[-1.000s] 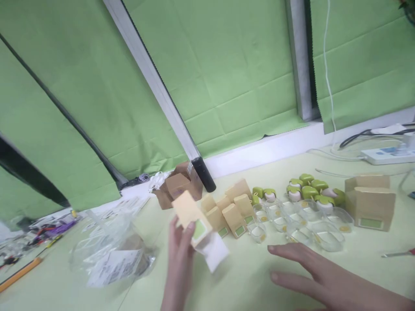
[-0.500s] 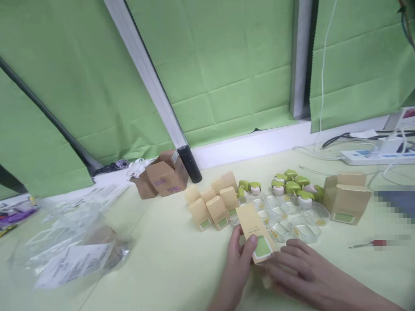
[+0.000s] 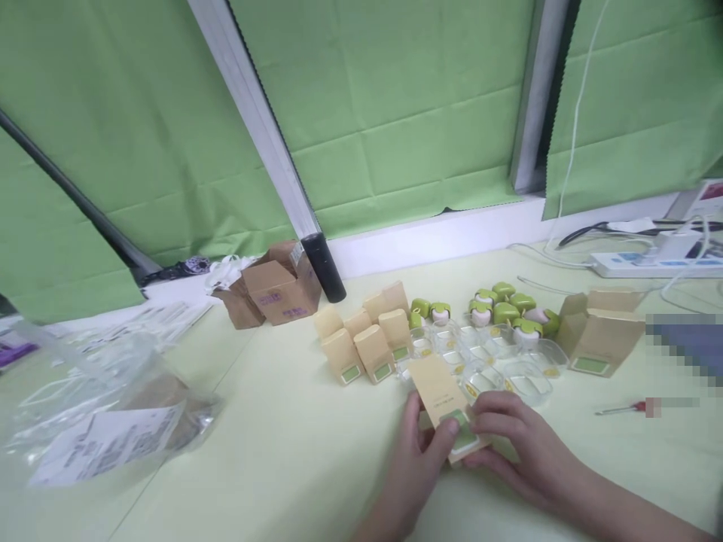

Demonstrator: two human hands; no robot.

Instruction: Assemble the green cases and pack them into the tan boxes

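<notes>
Tan box (image 3: 436, 388) held above the near side of the tabletop (image 3: 294, 459), in front of the clear plastic cases (image 3: 529, 379) and partly covering them from view; tilted, printed face up, green label at the end nearer the wearer. Left hand (image 3: 413, 455): fingers closed round the box, thumb laid across the label, the others behind the left edge. Right hand (image 3: 523, 444): fingers bent against the lower right edge and corner, touching; whether they pinch a flap or merely steady the card, cannot tell. Lower end is mostly hidden by the fingers. Judgement: step in hand is two-handed work at that lower end. For good results, let the left hand carry the load with light, even pressure, since the walls look like thin card and would probably dent under a hard thumb. Right fingers should work along the crease rather than across it, keeping corners square and any flap unbent. Keep the box clear of the cases; a low elbow could nudge them. Standing small boxes (image 3: 373, 352) to the left, green-and-white pieces (image 3: 505, 315) behind the cases; larger boxes (image 3: 605, 339) to the right.
</notes>
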